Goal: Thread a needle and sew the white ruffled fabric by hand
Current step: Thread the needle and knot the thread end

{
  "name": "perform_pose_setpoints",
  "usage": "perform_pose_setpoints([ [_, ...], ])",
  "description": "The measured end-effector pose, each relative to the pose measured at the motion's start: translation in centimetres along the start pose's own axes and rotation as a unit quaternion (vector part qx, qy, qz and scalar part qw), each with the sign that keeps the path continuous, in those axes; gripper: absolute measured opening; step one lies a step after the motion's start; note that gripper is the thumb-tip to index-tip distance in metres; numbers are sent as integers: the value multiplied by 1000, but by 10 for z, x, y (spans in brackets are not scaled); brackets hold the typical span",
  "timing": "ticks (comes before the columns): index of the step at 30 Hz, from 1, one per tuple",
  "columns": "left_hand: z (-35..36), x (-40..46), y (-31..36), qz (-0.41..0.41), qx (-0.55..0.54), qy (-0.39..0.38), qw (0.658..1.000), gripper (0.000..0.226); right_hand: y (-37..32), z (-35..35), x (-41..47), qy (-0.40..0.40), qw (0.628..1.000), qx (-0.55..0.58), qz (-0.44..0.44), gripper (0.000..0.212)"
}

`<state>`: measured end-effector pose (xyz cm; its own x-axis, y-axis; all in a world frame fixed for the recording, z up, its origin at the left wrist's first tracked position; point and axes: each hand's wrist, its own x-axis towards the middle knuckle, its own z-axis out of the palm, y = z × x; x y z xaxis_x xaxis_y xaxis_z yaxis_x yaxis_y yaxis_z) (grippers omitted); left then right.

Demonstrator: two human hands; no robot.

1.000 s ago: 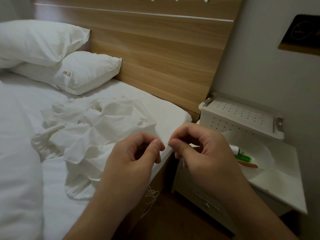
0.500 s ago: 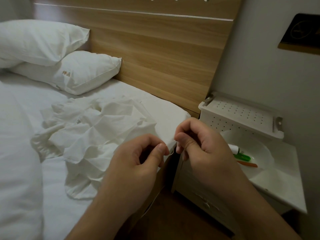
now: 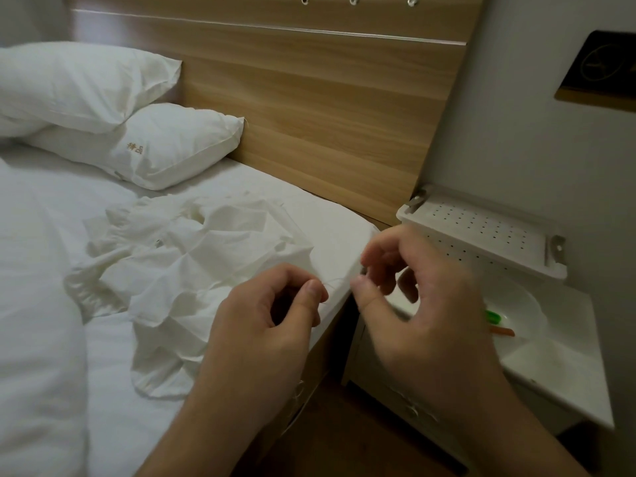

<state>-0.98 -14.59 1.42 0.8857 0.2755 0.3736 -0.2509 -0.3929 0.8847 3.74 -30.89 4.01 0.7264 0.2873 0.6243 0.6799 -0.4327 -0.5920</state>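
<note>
The white ruffled fabric [image 3: 179, 270] lies crumpled on the bed, left of both hands. My left hand [image 3: 275, 325] pinches a thin white thread [image 3: 332, 283] between thumb and forefinger; the thread's end pokes out to the right and more thread hangs below the hand [image 3: 297, 394]. My right hand [image 3: 413, 304] hovers just right of it, blurred, its thumb and fingers loosely curled and slightly apart. A needle cannot be made out in either hand.
White bed [image 3: 309, 215] with two pillows [image 3: 148, 146] and a duvet [image 3: 31, 304] at left, wooden headboard [image 3: 327, 98] behind. A white nightstand [image 3: 568, 383] at right carries a perforated white box [image 3: 481, 235] and a white dish [image 3: 516, 304] with a green item [image 3: 494, 316] and an orange item [image 3: 502, 331].
My right hand has lifted up and to the right, and its fingers have spread from a tight pinch. A short thread end now shows past my left thumb.
</note>
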Motion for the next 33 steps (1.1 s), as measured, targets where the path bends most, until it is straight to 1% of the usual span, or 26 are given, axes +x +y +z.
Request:
perform_pose_setpoints([
  [3,0,0,0,10,13,2,1000,18,-7,5,-3,-37,999,-6,6,21],
  [9,1,0,-1,27,30,6,999,15,-5,13,-5,-53,998,-2,41,25],
  [12,1,-1,-1,35,47,8,998,13,-2,14,-5,-48,998,0,49,21],
  [16,2,-1,-2,47,68,15,996,14,2,15,-5,-34,999,-18,29,11],
  [20,2,-2,-1,60,79,14,995,15,2,15,-5,-26,999,-46,9,12],
  [23,2,-3,-3,69,88,16,994,16,2,16,-5,-34,998,-51,21,14],
  [26,3,-2,-4,98,126,36,987,15,3,17,-4,-60,995,-46,64,14],
  [29,4,-2,-3,117,162,42,979,10,2,17,-3,-93,984,12,148,16],
  [31,4,-2,-4,121,166,46,978,11,3,16,-2,-108,973,56,196,18],
  [33,4,-3,-5,112,145,52,982,12,5,17,-2,-106,963,95,229,19],
])
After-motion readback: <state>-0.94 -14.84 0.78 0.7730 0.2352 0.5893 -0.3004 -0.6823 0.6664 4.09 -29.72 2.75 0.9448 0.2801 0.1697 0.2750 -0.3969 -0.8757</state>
